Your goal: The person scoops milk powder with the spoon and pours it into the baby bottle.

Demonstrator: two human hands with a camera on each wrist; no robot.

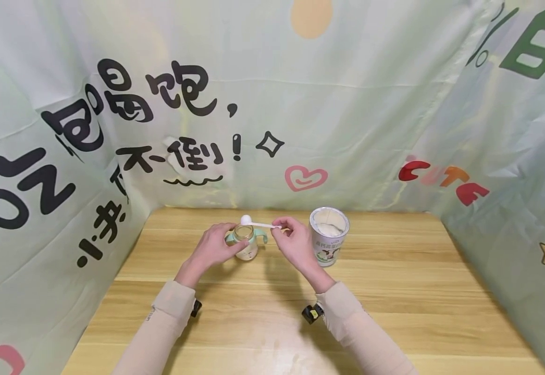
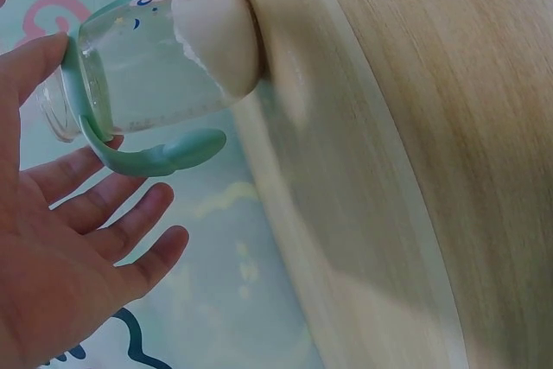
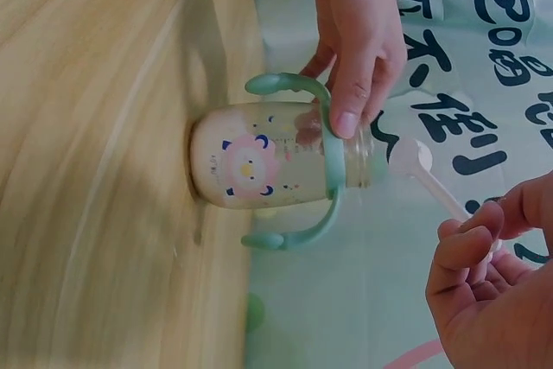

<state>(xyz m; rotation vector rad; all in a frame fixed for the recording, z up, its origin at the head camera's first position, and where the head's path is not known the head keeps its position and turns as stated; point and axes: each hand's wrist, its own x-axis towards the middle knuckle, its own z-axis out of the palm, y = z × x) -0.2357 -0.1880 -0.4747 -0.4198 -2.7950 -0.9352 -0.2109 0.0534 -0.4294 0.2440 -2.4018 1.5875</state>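
Note:
An uncapped clear baby bottle [image 3: 298, 157] with a bear print and a green two-handled collar [image 2: 82, 92] stands on the table, white powder [image 2: 220, 41] in its bottom. My left hand [image 1: 213, 245] steadies it, thumb on one side of the collar and fingers on the other; its outer fingers spread loosely in the left wrist view. With thumb and fingertips my right hand [image 1: 293, 239] pinches the handle of a white scoop [image 1: 263, 225]. The scoop's white bowl [image 3: 410, 157] is just above the bottle's mouth.
To the right of the bottle stands an open can [image 1: 330, 237] with white powder inside. The wooden table [image 1: 244, 317] ends at a printed cloth backdrop [image 1: 357, 135] behind and at both sides. Small black cameras are strapped at both cuffs.

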